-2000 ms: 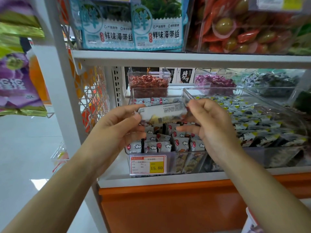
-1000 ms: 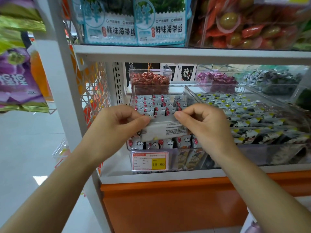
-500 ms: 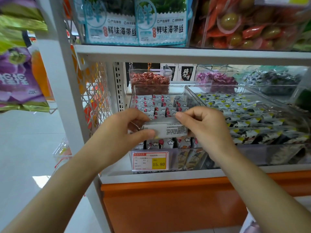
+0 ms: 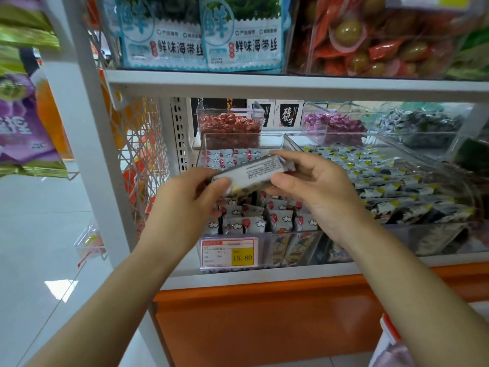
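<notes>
Holding snack packet (image 4: 251,172) at frame centre, just above clear bin (image 4: 275,250). Pinched at both ends: left hand (image 4: 185,205) on the low end, right hand (image 4: 315,189) on the high end. Tilted now, level half a second back. Probably checking the printed label; not binned yet.

Glossy foil snack packet (image 4: 255,172); clear smooth plastic bin (image 4: 288,250); matt white metal shelf (image 4: 291,84).
</notes>
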`<act>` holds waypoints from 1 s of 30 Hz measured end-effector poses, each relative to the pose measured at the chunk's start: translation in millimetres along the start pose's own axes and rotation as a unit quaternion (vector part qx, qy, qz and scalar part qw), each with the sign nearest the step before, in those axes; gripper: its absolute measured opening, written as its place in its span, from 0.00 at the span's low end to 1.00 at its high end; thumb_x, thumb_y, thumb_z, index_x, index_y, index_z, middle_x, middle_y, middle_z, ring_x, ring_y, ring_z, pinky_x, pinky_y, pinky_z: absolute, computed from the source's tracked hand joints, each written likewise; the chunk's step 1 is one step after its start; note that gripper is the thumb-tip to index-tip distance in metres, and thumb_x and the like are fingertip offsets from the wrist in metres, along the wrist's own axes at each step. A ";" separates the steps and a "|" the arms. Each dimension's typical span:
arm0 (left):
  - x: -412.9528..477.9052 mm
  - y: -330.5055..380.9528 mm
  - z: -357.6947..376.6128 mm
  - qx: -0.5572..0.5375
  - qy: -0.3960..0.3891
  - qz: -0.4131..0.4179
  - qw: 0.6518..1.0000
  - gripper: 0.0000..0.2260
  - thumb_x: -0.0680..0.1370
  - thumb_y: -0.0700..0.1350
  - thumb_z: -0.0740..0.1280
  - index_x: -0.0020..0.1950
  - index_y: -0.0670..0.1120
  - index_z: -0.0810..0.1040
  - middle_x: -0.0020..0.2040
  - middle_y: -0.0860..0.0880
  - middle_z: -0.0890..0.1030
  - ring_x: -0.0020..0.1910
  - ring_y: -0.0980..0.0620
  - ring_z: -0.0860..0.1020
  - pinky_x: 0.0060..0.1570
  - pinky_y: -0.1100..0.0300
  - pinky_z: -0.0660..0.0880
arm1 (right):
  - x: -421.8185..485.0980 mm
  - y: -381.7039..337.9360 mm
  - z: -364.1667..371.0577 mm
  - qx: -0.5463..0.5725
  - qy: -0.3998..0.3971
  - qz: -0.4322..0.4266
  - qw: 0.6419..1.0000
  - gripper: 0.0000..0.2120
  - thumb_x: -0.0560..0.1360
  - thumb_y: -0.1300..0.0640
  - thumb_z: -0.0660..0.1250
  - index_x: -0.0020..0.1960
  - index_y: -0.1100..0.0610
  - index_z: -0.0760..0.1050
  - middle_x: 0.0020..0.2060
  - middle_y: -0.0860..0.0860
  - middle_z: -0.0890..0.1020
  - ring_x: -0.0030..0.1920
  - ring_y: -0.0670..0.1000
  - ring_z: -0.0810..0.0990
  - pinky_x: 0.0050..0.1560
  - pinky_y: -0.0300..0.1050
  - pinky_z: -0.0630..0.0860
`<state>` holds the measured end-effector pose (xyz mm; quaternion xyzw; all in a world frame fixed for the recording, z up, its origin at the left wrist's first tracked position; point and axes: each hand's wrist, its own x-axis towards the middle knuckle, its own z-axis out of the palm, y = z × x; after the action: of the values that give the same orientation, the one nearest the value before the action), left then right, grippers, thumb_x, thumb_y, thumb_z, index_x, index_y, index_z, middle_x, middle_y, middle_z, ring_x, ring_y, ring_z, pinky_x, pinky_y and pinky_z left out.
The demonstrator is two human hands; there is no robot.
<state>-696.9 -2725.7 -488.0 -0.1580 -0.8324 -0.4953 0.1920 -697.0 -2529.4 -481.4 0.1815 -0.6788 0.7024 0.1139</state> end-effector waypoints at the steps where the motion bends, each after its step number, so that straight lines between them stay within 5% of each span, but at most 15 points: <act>1: 0.1 0.0 3.3 -0.011 0.002 -0.002 1.000 0.12 0.78 0.48 0.63 0.59 0.47 0.77 0.43 0.55 0.82 0.37 0.61 0.80 0.38 0.64 0.79 | 1.2 0.4 0.0 -0.027 0.019 -0.015 0.999 0.12 0.70 0.64 0.70 0.50 0.50 0.79 0.44 0.46 0.85 0.45 0.48 0.84 0.41 0.38 0.80; 5: -1.4 -1.8 14.9 0.087 -0.024 0.034 0.995 0.22 0.79 0.53 0.59 0.72 0.49 0.64 0.61 0.55 0.74 0.49 0.67 0.74 0.51 0.72 0.72 | 7.5 2.4 -5.5 -0.085 0.143 -0.040 0.985 0.04 0.73 0.61 0.69 0.46 0.54 0.77 0.42 0.52 0.83 0.41 0.50 0.83 0.38 0.44 0.82; 9: -7.5 -7.2 22.3 0.307 -0.160 0.082 0.935 0.31 0.77 0.62 0.47 0.77 0.48 0.51 0.77 0.50 0.52 0.75 0.52 0.51 0.72 0.58 0.48 | 16.6 5.8 -12.3 -0.222 0.206 -0.073 0.950 0.05 0.72 0.56 0.71 0.46 0.54 0.75 0.43 0.53 0.82 0.43 0.54 0.82 0.46 0.55 0.80; 11: -12.5 -9.2 24.1 0.402 -0.205 0.103 0.886 0.38 0.72 0.65 0.36 0.77 0.47 0.48 0.78 0.50 0.48 0.76 0.53 0.44 0.72 0.56 0.40 | 20.2 7.2 -10.1 -0.290 0.186 -0.097 0.934 0.07 0.72 0.55 0.71 0.48 0.54 0.75 0.40 0.47 0.80 0.41 0.48 0.80 0.46 0.48 0.79; 14: -17.3 -8.8 24.7 0.451 -0.215 0.112 0.859 0.41 0.69 0.66 0.30 0.77 0.46 0.48 0.78 0.49 0.51 0.76 0.53 0.44 0.73 0.52 0.37 | 24.5 12.4 -1.2 -0.371 0.128 -0.116 0.912 0.11 0.71 0.54 0.72 0.50 0.56 0.77 0.38 0.43 0.77 0.39 0.41 0.76 0.41 0.34 0.71; 18: -18.3 -9.0 23.1 0.504 -0.189 0.138 0.831 0.42 0.70 0.66 0.26 0.77 0.45 0.50 0.77 0.48 0.54 0.76 0.51 0.46 0.72 0.48 0.35 | 30.8 23.7 11.8 -0.470 0.056 -0.129 0.871 0.13 0.69 0.53 0.74 0.49 0.59 0.78 0.43 0.50 0.76 0.44 0.47 0.72 0.42 0.38 0.63; 20: -18.5 -9.9 21.1 0.533 -0.175 0.140 0.816 0.43 0.69 0.65 0.24 0.76 0.46 0.51 0.77 0.48 0.55 0.76 0.51 0.47 0.72 0.45 0.34 | 33.2 27.3 16.5 -0.506 0.025 -0.113 0.855 0.16 0.69 0.50 0.73 0.52 0.58 0.79 0.48 0.51 0.78 0.48 0.50 0.75 0.48 0.41 0.67; 25: -17.9 -16.5 17.8 0.534 -0.172 0.117 0.819 0.44 0.67 0.66 0.23 0.77 0.46 0.49 0.78 0.49 0.52 0.76 0.51 0.44 0.72 0.42 0.35 | 36.4 32.9 19.4 -0.609 -0.119 -0.061 0.782 0.10 0.77 0.49 0.62 0.54 0.47 0.80 0.52 0.48 0.80 0.60 0.52 0.68 0.59 0.50 0.60; 30: -15.4 -19.9 14.6 0.513 -0.169 0.120 0.833 0.43 0.68 0.67 0.24 0.77 0.47 0.49 0.78 0.50 0.52 0.76 0.52 0.43 0.71 0.46 0.33 | 51.2 26.8 13.3 -0.592 -0.173 0.010 0.787 0.15 0.78 0.57 0.57 0.58 0.46 0.79 0.59 0.53 0.76 0.65 0.52 0.65 0.66 0.51 0.58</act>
<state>-694.8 -2723.1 -516.9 -0.2162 -0.9610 0.0640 0.1599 -753.1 -2548.4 -484.7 0.1904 -0.9716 0.1204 0.0724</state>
